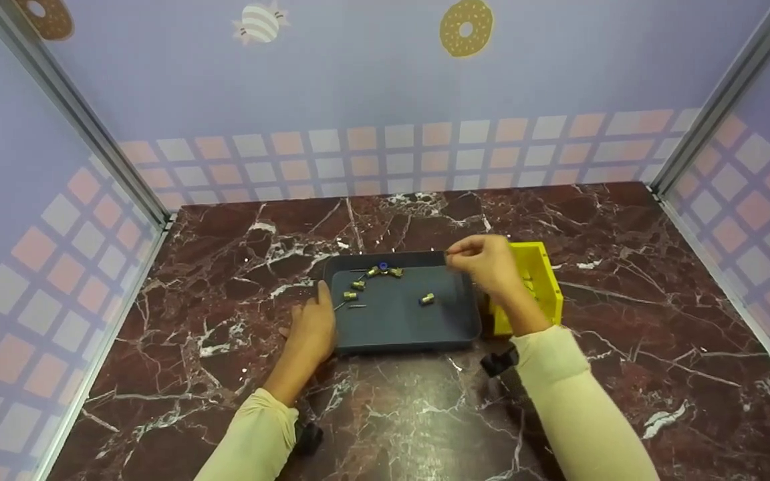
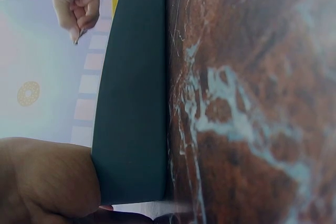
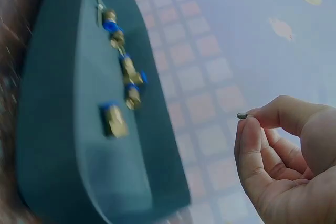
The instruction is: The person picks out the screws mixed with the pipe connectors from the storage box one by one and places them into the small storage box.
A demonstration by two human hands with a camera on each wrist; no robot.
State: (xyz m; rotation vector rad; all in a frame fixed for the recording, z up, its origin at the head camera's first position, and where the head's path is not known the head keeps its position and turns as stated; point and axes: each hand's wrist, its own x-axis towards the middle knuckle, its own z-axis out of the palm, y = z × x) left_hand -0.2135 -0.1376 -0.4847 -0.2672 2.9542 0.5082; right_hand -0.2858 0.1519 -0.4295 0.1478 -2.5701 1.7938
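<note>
My left hand (image 1: pixel 310 329) holds the left end of a dark grey tray (image 1: pixel 405 346), thumb along the rim and the other fingers outside. My right hand (image 1: pixel 488 264) is raised above the tray's far right corner. Thumb and index finger pinch a small metal pin (image 3: pixel 242 115), whose tip alone shows; the remaining fingers curl into the palm. Inside the tray lie several brass fittings with blue rings, among them a single fitting (image 1: pixel 426 299) toward the right. A branched fitting (image 1: pixel 383 269) lies by the far wall, and a thin loose pin (image 1: pixel 357 306) lies at the left.
A yellow bin (image 1: pixel 552 294) stands right of the tray, partly hidden by the right forearm; small yellowish pieces are inside. Both rest on a dark red marbled table (image 1: pixel 224 401). Patterned panels (image 1: pixel 385 87) enclose the back and sides.
</note>
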